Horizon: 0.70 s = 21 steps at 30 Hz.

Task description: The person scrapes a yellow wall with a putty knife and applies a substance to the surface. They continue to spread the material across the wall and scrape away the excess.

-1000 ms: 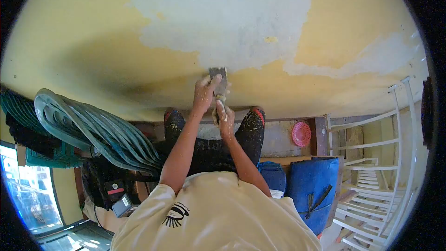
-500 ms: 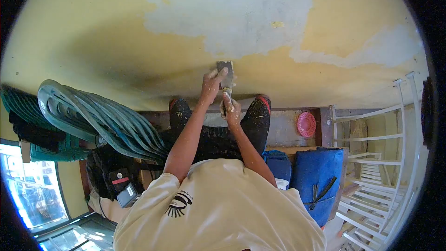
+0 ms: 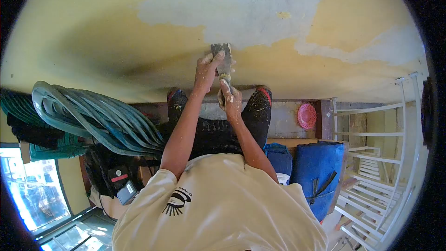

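A putty knife (image 3: pixel 225 63) with a wide, putty-smeared metal blade points up toward the wall, its blade edge close to the yellow paint; whether it touches cannot be told. My right hand (image 3: pixel 230 100) is closed around its handle, with dried putty on the fingers. Higher up, my left hand (image 3: pixel 207 69) grips the blade, thumb pressed on its face and fingers partly hidden behind it. The wall (image 3: pixel 260 14) before me is yellow with large whitish-grey patches.
Stacked green plastic chairs (image 3: pixel 100 116) stand at left, near my left arm. To the right are a pink plastic basket (image 3: pixel 306 115), a rolled blue tarp (image 3: pixel 318 172) and a white metal rack (image 3: pixel 371 135). A black bag (image 3: pixel 100 169) lies behind the chairs.
Both hands and the putty knife appear higher and slightly left in view. The whole view has also shifted a little. Both grips stay the same.
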Available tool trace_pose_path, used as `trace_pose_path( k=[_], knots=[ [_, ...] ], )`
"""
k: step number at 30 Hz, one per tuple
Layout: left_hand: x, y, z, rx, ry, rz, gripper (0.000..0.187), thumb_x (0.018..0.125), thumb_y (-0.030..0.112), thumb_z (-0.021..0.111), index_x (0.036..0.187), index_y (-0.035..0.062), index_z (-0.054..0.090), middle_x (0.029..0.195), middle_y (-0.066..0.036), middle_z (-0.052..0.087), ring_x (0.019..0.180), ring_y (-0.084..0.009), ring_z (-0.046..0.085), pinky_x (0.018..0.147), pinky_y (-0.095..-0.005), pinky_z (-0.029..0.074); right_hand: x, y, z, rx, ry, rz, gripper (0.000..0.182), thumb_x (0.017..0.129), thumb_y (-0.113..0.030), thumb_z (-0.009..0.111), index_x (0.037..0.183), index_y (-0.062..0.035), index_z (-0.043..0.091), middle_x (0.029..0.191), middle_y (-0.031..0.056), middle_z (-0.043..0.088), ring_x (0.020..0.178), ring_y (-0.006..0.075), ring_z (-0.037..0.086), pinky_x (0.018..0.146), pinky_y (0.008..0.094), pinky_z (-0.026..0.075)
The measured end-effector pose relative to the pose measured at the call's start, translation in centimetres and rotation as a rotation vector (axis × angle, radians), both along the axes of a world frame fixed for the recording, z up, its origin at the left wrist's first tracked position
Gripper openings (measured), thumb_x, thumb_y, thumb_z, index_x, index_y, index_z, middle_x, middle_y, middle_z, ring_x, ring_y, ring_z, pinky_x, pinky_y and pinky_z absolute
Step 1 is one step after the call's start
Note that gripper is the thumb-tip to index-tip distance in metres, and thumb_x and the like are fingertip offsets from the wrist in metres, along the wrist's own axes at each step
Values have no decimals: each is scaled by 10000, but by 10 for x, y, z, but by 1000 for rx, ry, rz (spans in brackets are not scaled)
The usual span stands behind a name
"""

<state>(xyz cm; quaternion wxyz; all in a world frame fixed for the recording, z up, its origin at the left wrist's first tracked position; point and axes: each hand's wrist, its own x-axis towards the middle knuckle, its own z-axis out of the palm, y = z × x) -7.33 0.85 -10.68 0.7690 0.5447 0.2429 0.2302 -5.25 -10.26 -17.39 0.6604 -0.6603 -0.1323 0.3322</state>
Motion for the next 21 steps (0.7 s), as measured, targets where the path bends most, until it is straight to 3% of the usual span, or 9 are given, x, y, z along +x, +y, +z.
trace_pose_path(
  k=[4, 6, 8, 11, 14, 17, 18, 20, 21],
  knots=[
    [3, -1, -1, -30, 9, 23, 298, 876, 257, 531, 967, -17, 601, 811, -121, 653, 662, -176, 641, 575, -291, 529, -8, 4, -19, -88, -18, -95, 485, 837, -446, 541, 635, -5, 547, 477, 39, 444, 405, 151, 402, 419, 307, 357],
    [1, -2, -1, -25, 6, 30, 296, 874, 257, 533, 958, -18, 604, 806, -124, 653, 658, -178, 641, 568, -288, 527, -9, 8, -22, 30, -137, -123, 497, 817, -474, 557, 638, -10, 546, 472, 34, 437, 404, 145, 403, 420, 304, 354],
    [-1, 1, 3, -17, 9, 5, 294, 872, 255, 537, 954, -19, 605, 801, -126, 653, 661, -180, 642, 561, -284, 525, -9, -1, 1, 5, 95, -37, 507, 797, -495, 572, 656, -8, 558, 490, 45, 453, 431, 161, 428, 456, 307, 370],
    [2, 4, -17, -3, 15, -12, 297, 871, 257, 539, 952, -20, 606, 796, -126, 653, 656, -178, 641, 558, -279, 522, -8, 3, -36, -142, -92, -128, 500, 817, -480, 550, 652, -8, 560, 520, 54, 478, 457, 179, 450, 491, 315, 382],
    [1, 8, 1, 15, 23, -53, 322, 863, 298, 547, 987, 5, 593, 843, -125, 658, 686, -191, 646, 599, -306, 530, -4, 1, 6, -141, 16, -10, 514, 824, -483, 533, 682, 9, 573, 578, 84, 503, 543, 189, 494, 542, 338, 396],
    [0, 6, -1, 4, 6, -34, 330, 866, 299, 544, 1003, 2, 583, 847, -127, 656, 680, -197, 646, 583, -311, 533, -3, 3, -20, -140, -83, -58, 521, 823, -489, 527, 737, 20, 598, 578, 100, 498, 557, 192, 505, 554, 349, 400],
    [0, 4, -4, -10, 16, -8, 319, 870, 286, 538, 986, -6, 589, 830, -125, 656, 658, -188, 641, 567, -299, 528, -6, 6, -45, -144, -224, -131, 512, 826, -479, 525, 793, 24, 614, 577, 110, 498, 549, 197, 506, 557, 351, 404],
    [4, 0, -11, -34, 27, 40, 303, 877, 261, 527, 950, -23, 602, 795, -120, 655, 614, -169, 630, 534, -275, 517, -6, 5, -47, -2, -254, -123, 413, 852, -420, 533, 721, -29, 564, 565, 30, 464, 490, 112, 432, 467, 282, 337],
    [5, 4, -6, -35, 15, 21, 301, 877, 258, 527, 954, -24, 602, 796, -118, 654, 616, -167, 630, 535, -277, 517, -6, 6, -33, -53, -181, -118, 390, 858, -401, 535, 713, -39, 559, 561, 8, 453, 476, 91, 413, 443, 267, 316]
  ],
)
